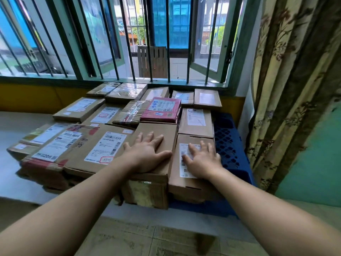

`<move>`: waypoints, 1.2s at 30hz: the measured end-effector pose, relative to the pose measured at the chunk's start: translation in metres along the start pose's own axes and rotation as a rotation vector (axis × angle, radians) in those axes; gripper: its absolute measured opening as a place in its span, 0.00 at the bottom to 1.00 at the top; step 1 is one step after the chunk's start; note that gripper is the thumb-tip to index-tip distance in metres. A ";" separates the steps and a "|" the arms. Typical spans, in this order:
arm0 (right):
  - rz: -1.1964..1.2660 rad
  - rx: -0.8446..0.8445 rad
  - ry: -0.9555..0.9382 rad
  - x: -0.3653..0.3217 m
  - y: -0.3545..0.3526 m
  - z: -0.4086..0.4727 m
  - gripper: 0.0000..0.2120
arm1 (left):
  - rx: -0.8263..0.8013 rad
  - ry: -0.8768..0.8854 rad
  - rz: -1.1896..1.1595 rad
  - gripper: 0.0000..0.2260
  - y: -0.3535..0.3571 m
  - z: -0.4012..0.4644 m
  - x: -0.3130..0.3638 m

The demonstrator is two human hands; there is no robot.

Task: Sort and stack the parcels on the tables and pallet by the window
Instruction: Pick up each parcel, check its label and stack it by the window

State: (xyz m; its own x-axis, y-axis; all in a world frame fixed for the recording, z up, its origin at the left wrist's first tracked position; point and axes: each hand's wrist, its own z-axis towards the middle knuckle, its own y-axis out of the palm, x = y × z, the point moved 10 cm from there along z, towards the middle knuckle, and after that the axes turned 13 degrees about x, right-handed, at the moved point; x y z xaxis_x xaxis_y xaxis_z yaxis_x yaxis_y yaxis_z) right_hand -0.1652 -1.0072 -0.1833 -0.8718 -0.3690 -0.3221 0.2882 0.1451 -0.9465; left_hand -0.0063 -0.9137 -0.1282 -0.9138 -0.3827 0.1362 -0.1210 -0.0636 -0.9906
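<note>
Several cardboard parcels lie packed together on a blue plastic pallet point(228, 143) under the window. My left hand point(145, 154) rests flat, fingers spread, on top of a plain brown box point(162, 132) at the front. My right hand point(203, 160) lies flat with fingers apart on the white label of a smaller brown box point(190, 179) just to its right. Neither hand grips anything. Behind them sits a pink parcel point(161, 109) wrapped in clear tape. A large labelled box point(88, 150) lies to the left.
A barred window point(147, 37) with a green frame stands behind the stack. A patterned curtain point(287, 80) hangs at the right. A pale table surface point(20, 122) extends to the left. Tiled floor point(147, 241) lies below my arms.
</note>
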 end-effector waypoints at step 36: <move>-0.181 0.108 -0.030 -0.175 -0.008 -0.005 0.34 | -0.055 0.061 0.044 0.30 0.011 -0.003 -0.167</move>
State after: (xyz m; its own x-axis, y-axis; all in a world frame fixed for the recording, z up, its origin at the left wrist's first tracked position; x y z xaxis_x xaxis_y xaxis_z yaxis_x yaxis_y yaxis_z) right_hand -0.0170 -0.9394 -0.1198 -0.9017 -0.4071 -0.1454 0.1700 -0.0246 -0.9851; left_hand 0.1441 -0.8479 -0.1624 -0.9404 -0.3269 0.0935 -0.1000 0.0029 -0.9950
